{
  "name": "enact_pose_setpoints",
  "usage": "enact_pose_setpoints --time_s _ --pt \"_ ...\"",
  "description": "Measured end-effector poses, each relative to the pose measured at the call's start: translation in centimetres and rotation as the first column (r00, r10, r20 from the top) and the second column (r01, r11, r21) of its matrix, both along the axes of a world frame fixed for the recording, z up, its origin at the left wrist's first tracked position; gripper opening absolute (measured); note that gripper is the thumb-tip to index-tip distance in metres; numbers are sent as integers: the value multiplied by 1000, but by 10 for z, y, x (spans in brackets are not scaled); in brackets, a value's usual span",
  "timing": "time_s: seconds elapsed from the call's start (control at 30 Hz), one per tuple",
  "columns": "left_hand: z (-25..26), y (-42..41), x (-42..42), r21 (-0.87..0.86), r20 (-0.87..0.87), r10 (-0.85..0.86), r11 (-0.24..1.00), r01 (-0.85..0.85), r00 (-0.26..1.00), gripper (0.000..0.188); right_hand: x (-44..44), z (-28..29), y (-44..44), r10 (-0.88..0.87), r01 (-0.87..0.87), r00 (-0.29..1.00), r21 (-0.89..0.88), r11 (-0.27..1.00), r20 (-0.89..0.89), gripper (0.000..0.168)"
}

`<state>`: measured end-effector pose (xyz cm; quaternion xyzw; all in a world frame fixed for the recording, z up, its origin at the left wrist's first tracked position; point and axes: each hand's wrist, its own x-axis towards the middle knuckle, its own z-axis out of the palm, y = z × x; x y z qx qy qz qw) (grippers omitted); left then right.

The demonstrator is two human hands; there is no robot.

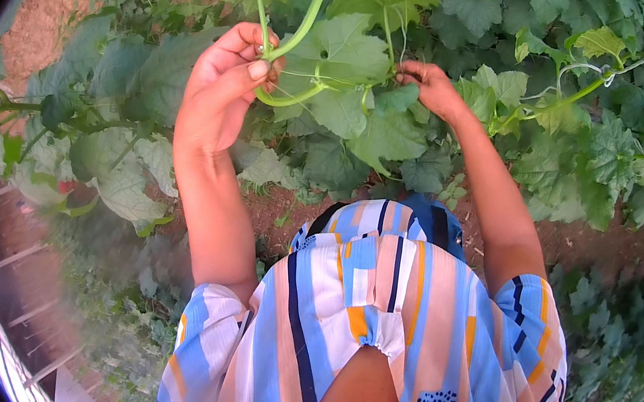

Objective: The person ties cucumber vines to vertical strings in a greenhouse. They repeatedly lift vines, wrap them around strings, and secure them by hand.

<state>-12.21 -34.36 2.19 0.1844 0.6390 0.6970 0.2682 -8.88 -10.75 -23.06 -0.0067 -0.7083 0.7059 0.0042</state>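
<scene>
My left hand (225, 78) pinches a thick green vine stem (308, 15) between thumb and fingers, at a node where a leaf stalk branches off. Below that grip the stem bends into a loop (292, 101) towards the right. Broad lobed leaves (341, 46) of the vine hang between my two hands, one with a small dark hole. My right hand (432, 91) has its thumb and fingertips together at a thin leaf stalk (389, 34); leaves partly cover the exact contact. A thin pale tendril or string (404, 36) comes down to the same fingertips.
At the right, another vine stem (569, 102) has pale string (608, 73) tied round it. Dense leaves (472, 8) fill the back, and a large-leaved vine (115, 169) spreads left. Bare brown soil (582, 245) shows near my body. A pale barred structure (19, 257) lines the lower left.
</scene>
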Motion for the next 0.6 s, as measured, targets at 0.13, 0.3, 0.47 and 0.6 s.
enact_pose_setpoints --time_s 0.13,0.3,0.47,0.6 --pt "-5 10 -6 -70 -97 30 997 -36 995 21 -29 19 34 -253 268 963 456 848 -96 19" --pt "-57 32 -24 -187 -36 58 980 -63 998 18 -22 -9 32 -402 551 829 694 464 -390 34" --pt "-70 46 -43 -220 7 20 975 -18 1000 20 -1 47 -25 -191 103 971 471 876 143 47" --pt "-76 55 -43 -175 91 140 977 -122 986 22 -11 31 -70 -341 266 921 341 902 185 45"
